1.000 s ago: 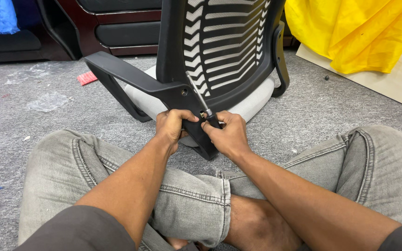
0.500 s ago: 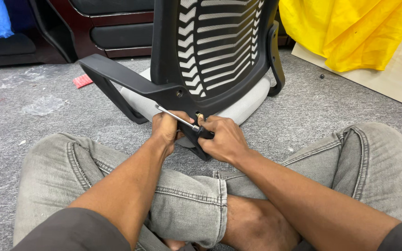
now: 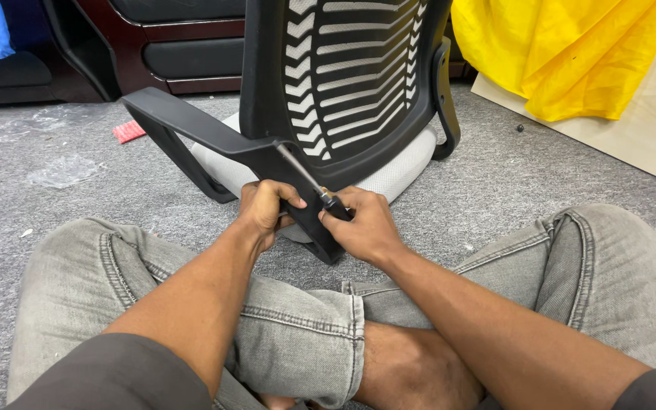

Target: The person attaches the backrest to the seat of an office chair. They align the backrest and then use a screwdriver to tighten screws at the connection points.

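Sitting cross-legged on grey carpet, office chair lying in front of me, its slatted black back facing up. My right hand is gripping the black handle of a screwdriver; the metal shaft is angling up-left to the joint where the black armrest meets the chair back. My left hand is clasping the black bracket just beside that joint, fingers curled round it. Yellow cloth is lying on a pale board to the upper right.
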